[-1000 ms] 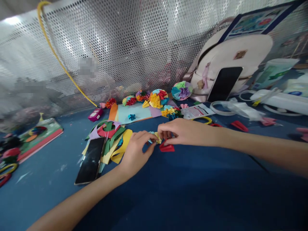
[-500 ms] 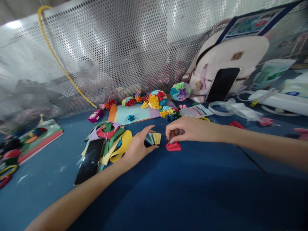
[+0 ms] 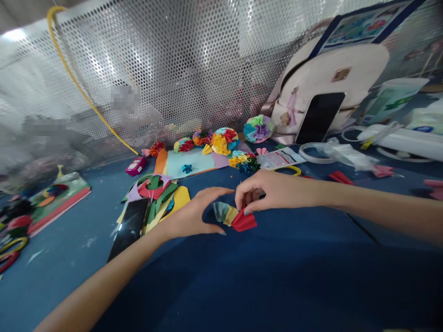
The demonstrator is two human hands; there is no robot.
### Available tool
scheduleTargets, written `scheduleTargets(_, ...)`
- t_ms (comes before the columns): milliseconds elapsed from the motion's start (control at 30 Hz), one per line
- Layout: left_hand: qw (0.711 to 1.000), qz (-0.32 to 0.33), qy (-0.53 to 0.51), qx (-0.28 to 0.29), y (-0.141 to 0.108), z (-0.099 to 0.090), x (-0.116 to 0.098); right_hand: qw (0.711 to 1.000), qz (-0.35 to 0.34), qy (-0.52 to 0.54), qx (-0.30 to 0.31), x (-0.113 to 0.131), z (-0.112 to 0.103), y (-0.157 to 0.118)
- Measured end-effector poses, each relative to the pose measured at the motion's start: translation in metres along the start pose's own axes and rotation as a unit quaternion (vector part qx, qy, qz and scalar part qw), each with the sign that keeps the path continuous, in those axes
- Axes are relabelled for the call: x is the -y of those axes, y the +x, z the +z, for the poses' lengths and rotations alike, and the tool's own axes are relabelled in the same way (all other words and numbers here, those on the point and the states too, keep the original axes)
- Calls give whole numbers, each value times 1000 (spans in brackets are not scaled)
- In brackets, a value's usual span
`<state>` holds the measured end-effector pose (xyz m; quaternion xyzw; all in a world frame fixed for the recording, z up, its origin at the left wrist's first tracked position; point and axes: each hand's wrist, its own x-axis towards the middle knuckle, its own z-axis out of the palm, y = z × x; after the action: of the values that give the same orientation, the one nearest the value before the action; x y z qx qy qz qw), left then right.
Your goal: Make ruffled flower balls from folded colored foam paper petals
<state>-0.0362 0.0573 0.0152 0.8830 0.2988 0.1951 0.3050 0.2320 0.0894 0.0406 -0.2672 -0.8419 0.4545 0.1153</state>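
Pleated fans of paper, one grey-green and one yellow [image 3: 229, 215], lie together on the blue table between my hands. A red pleated fan [image 3: 244, 221] meets the right side of the yellow one. The fingertips of my right hand [image 3: 252, 193] are pinched on the red fan's upper edge. Around the left side of the grey-green fan [image 3: 219, 210], my left hand [image 3: 197, 212] is spread, thumb and fingers apart, with nothing between them.
Paper strips [image 3: 157, 198] and a black phone [image 3: 129, 226] lie at the left. Behind are paper flowers [image 3: 224, 141], a light blue sheet [image 3: 192, 161] and yellow-handled scissors [image 3: 292, 170]. A backpack [image 3: 332, 69] with a phone [image 3: 320, 117] against it stands at the back right.
The red fan has moved left and down with my right hand and now meets the yellow one. My left hand has opened wider, off the grey-green and yellow fans.
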Motion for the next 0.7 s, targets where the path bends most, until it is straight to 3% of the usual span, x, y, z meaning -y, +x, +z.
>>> scheduleTargets(133,984,-70,51,-153,0,5,-14,998,-43,-34,-11,1,0,7)
scheduleTargets(200,975,-100,80,-183,-1,12,-19,997,-58,-55,-15,0,0,13)
scheduleTargets(433,966,-129,146,-171,-3,32,-27,999,-33,-38,-13,-10,8,24)
scheduleTargets(700,958,-177,198,-110,9,33,-36,997,-40,-60,-21,-17,14,17)
